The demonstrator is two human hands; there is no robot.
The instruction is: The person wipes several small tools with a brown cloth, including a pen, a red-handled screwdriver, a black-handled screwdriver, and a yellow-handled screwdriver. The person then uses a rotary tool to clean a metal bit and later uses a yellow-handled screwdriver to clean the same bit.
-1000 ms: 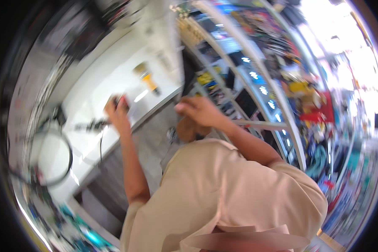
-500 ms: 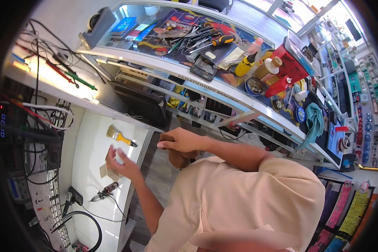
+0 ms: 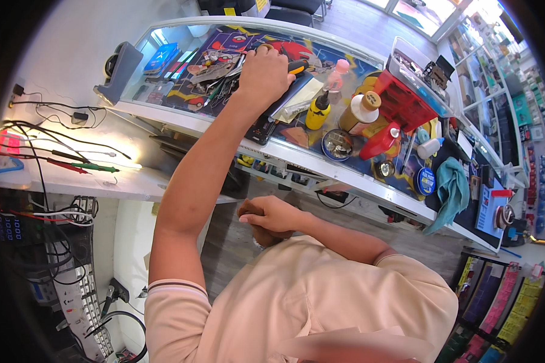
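My left hand [image 3: 265, 75] is stretched far forward over a pile of hand tools [image 3: 224, 85] on the glass-topped counter. Its fingers curl down among the tools; what they grip is hidden. Beside them lies a screwdriver [image 3: 297, 66] with a black and orange handle. A phone [image 3: 261, 130] rests near the counter's front edge, close to my left wrist. My right hand [image 3: 274, 214] stays low in front of my body, fingers curled together. Whatever it may hold, I cannot make out.
On the counter stand a yellow bottle [image 3: 318, 111], a brown-capped bottle [image 3: 360, 113], a red bottle [image 3: 379, 141] and a red box [image 3: 399, 100]. A teal cloth [image 3: 451, 190] hangs over its edge. Test leads [image 3: 82, 164] lie on the lit shelf at left.
My left hand has gone from above the white bench, near the paintbrush, forward to the tool pile. The view has shifted, and the brush is out of sight. My right hand stays low.
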